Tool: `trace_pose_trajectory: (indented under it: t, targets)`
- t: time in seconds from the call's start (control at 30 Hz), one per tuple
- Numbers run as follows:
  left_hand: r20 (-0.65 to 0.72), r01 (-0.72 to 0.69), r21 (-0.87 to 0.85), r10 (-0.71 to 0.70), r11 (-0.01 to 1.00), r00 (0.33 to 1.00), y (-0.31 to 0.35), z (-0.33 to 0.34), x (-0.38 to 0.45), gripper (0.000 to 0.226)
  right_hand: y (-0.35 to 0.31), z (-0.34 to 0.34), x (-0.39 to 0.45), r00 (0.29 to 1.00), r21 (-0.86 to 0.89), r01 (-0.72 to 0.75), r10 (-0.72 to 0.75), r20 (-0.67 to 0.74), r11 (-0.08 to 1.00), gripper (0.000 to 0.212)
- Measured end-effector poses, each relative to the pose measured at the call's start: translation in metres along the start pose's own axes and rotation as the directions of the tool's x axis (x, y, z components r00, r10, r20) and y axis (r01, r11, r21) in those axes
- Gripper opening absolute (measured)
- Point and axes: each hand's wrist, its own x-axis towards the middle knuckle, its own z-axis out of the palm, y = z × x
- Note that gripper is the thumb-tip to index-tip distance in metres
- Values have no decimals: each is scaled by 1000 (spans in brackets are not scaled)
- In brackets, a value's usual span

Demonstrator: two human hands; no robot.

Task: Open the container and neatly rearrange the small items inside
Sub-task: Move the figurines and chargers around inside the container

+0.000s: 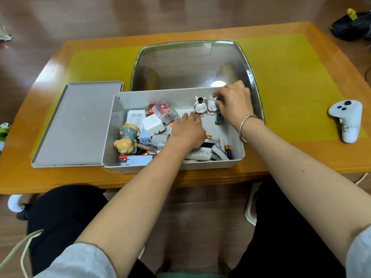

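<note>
A grey open container [236, 157] sits on the table, its lid [80, 123] lying flat to the left. Inside are two white rabbit figurines: one with a black hat [200, 106] and one beside it [211, 104]. My right hand [234, 103] pinches the right-hand rabbit near the box's far wall. My left hand [188, 131] reaches in palm down, fingertips touching the base of the hatted rabbit. Two pig figurines [127, 139], a white charger [153, 125], a clear jar [165, 111], batteries [224, 146] and other small items fill the box.
A glass panel [190, 65] is set in the table behind the box. A white game controller [347, 121] lies on the yellow mat [291, 77] at right. A black object [351, 27] lies on the floor beyond the table. My knees are below the table's front edge.
</note>
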Motion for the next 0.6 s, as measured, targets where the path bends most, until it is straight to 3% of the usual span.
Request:
trace_pose_trajectory:
  t: [0.3,0.6]
  targets:
    - [-101,-21,52,26,998,995,0,2,-2,56,-2,-2,1,999,-90,21,-18,32,996,24]
    - [-118,-13,65,21,998,993,1,3,2,57,-6,-7,4,995,-168,67,-53,87,984,24]
